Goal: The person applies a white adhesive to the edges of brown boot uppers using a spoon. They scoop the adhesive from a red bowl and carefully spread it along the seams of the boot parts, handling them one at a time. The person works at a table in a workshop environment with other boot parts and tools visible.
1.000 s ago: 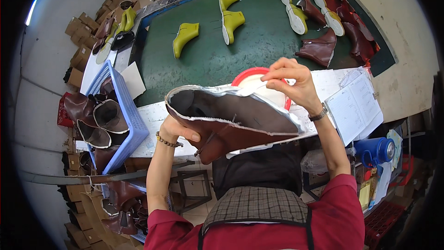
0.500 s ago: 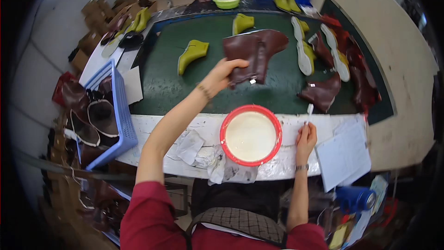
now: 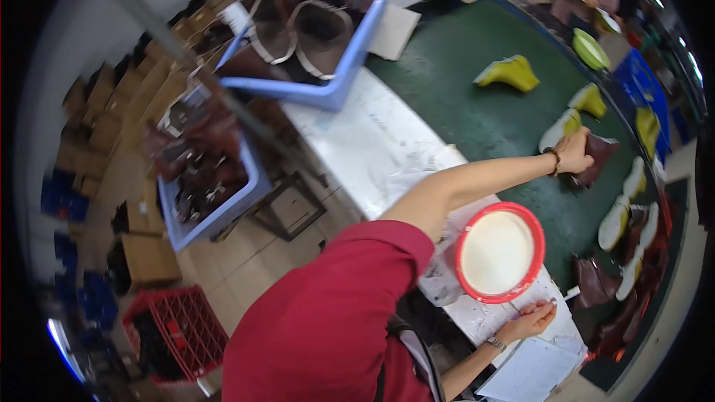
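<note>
The left hand (image 3: 575, 152) was closed on a brown boot upper (image 3: 596, 160) far out on the green-matted table (image 3: 477, 115), while the right hand (image 3: 530, 320) lay at the near edge, its grip unclear.

Left hand (image 3: 573, 152) hides part of brown boot upper (image 3: 596, 160); left-side crates (image 3: 201, 179) blurred.

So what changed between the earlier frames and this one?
The left hand carried the brown boot upper from in front of the chest out onto the green belt, where it rests on it. The right hand dropped to the papers. The red-rimmed bowl stayed put.
</note>
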{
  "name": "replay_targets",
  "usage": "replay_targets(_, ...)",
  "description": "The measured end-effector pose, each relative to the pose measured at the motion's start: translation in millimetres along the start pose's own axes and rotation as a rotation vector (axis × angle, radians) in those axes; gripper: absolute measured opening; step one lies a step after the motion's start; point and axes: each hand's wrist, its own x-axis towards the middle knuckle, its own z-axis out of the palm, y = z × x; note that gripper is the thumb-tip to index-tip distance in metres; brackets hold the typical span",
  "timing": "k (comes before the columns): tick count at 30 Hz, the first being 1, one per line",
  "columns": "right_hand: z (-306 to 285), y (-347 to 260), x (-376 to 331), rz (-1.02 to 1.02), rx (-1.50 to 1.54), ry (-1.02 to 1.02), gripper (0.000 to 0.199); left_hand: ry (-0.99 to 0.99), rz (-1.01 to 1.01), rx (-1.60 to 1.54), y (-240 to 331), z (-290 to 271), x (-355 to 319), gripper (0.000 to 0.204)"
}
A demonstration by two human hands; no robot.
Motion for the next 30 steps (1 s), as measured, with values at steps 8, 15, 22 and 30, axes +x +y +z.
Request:
replay_targets(8,-12,2,0,-0.082,-0.147,0.008,0.032,0.628,0.141,0.572,132,-463,-214,0.025)
replay_targets(15,-6,-3,-1,-0.042,-0.109,-0.01,0.027,0.373,-0.722,1.528,23,-685,-409,0.092)
replay_targets(22,-15,19,6,-0.06,-0.085,-0.016,0.023,-0.024,-0.318,1.34,1,-688,-428,0.078)
replay_targets(30,-16,-5,-2,-0.059,0.004,-0.034,0.025,0.89,-0.042,0.571,40,-691,-432,0.042)
